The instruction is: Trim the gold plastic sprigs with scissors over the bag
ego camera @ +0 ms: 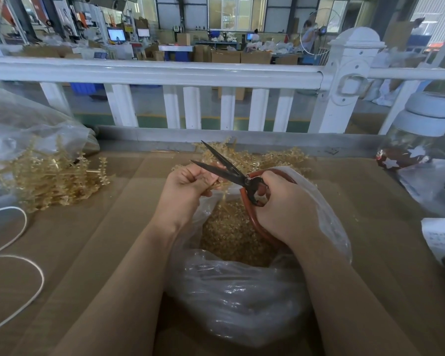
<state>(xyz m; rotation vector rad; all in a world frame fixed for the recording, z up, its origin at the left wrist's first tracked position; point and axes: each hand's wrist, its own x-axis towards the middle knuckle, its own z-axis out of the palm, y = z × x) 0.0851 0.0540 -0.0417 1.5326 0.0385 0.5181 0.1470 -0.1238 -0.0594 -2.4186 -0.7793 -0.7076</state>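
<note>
My right hand (284, 205) grips the red-orange loop handles of black-bladed scissors (222, 164), whose blades stand apart and point up-left. My left hand (188, 187) pinches a gold plastic sprig (220, 185) just below the blades, most of it hidden by my fingers. Both hands hover over an open clear plastic bag (242, 299) holding several small gold cut pieces (231, 235). A heap of gold sprigs (257, 158) lies just behind the hands.
A second pile of gold sprigs (46, 178) spills from a clear bag (23, 119) at the left. A white cord (23, 276) loops at the lower left. A white fence rail (152, 73) runs behind the cardboard-covered table (100, 227). A jar (419, 140) and papers (442, 240) sit at the right.
</note>
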